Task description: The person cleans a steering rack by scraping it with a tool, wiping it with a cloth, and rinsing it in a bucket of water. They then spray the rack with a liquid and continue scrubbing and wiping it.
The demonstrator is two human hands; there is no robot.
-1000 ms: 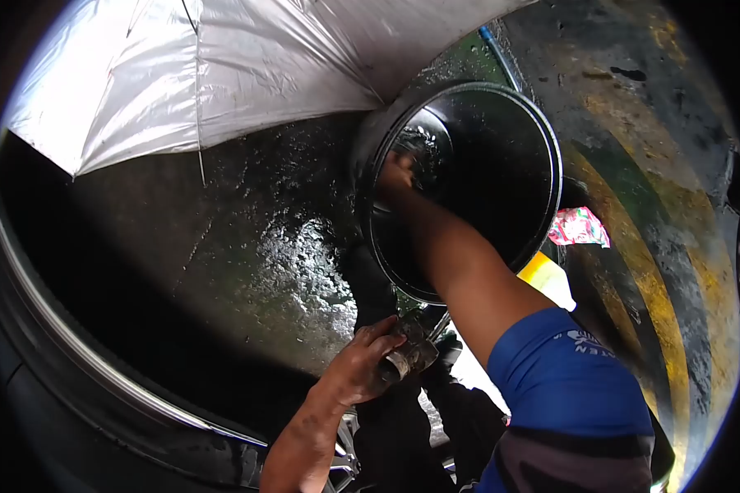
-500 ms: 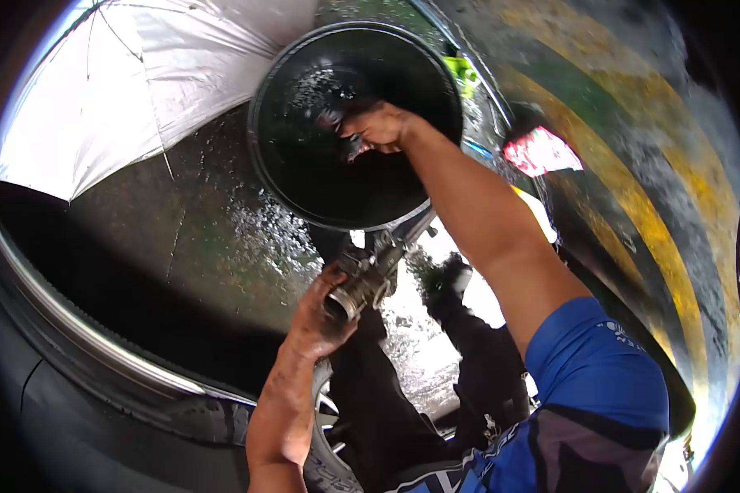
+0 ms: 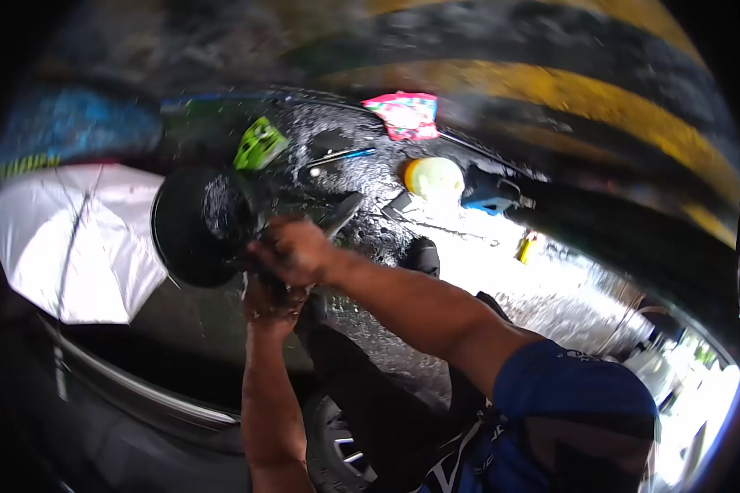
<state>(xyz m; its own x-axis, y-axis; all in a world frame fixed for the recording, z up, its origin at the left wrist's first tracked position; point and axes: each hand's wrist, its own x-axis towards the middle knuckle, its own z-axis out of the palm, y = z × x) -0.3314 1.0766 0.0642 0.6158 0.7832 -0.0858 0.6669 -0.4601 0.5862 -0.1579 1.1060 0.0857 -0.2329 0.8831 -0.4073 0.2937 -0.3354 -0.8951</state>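
Observation:
My left hand [image 3: 273,302] is closed around a grimy metal engine part [image 3: 276,283], which looks like a throttle body with a round bore; most of it is now hidden between my hands. My right hand [image 3: 298,248] is curled over the top of that part, its fingers closed and blurred by motion. Whatever they may hold cannot be made out. Both hands are at the lower right rim of a round black basin [image 3: 173,246] holding dark liquid.
An open white umbrella [image 3: 99,246] stands left of the basin. Beyond lie a green packet [image 3: 261,145], a blue pen-like stick [image 3: 349,154], a pink packet [image 3: 403,115] and a white-yellow tub [image 3: 434,179]. A car's edge [image 3: 156,403] and a wheel [image 3: 343,440] are close below.
My right hand has come out of the basin and onto the metal part in my left hand. The view has swung to the right, bringing more ground items into sight.

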